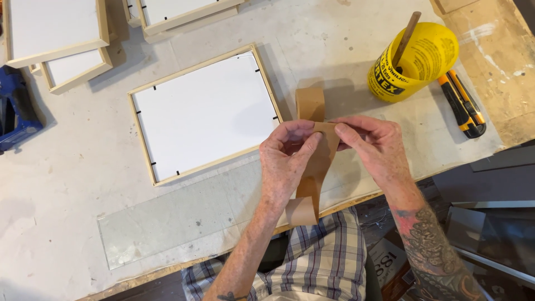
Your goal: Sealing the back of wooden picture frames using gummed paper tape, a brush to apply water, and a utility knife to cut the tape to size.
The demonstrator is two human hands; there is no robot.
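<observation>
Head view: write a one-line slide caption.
Both hands, left hand and right hand, pinch a curling brown paper strip beside a wooden frame lying face down on the workbench.

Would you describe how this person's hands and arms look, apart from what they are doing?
Both hands, left hand and right hand, are bare, with no gloves, rings or watch visible. The forearms are unsleeved. The right forearm carries a dense multicoloured tattoo; a small dark tattoo marks the left.

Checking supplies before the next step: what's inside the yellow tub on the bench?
A wooden stick leans out of the yellow tub, its lower end inside. The tub's contents cannot be made out from this angle.
</observation>
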